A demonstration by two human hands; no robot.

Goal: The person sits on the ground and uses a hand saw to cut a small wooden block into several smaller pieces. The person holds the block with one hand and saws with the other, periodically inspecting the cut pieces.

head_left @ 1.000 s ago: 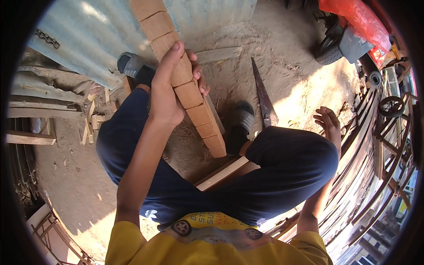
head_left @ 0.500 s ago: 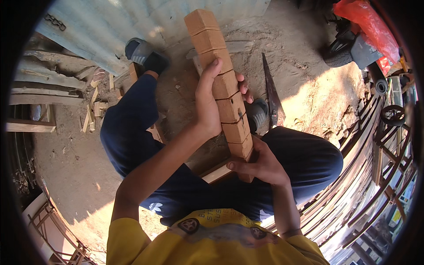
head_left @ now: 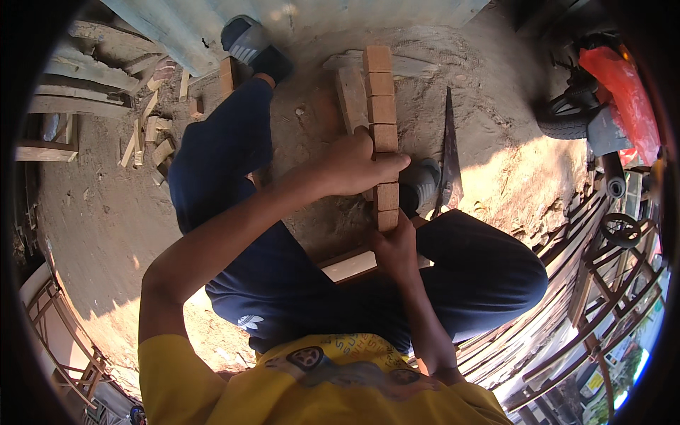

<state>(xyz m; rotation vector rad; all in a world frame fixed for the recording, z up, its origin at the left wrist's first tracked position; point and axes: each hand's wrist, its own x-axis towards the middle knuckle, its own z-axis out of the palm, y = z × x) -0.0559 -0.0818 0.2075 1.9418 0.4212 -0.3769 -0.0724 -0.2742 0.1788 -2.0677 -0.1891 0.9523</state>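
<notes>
A long reddish-brown wooden bar (head_left: 380,83) with evenly spaced cuts across it stretches away from me between my knees. My left hand (head_left: 360,164) is closed around its middle, with the thumb lying over the top. At the near end, my right hand (head_left: 398,244) grips the bar from beneath and the side; its fingers are partly hidden. Just left of the bar lies a flat wooden piece (head_left: 352,99) on the dirt. A dark, tapered saw blade (head_left: 449,152) stands out to the right, beside my right foot.
Corrugated metal sheeting (head_left: 319,18) runs along the far side. Wood offcuts (head_left: 152,131) are scattered at the left. A red plastic bag (head_left: 620,92) hangs by a wheel (head_left: 567,117) at the far right. Long stacked wood strips (head_left: 524,333) fill the lower right.
The bar has turned to point straighter ahead and dropped lower. My left hand has shifted its grip, thumb now across the top. My right hand has moved further beneath the near end.
</notes>
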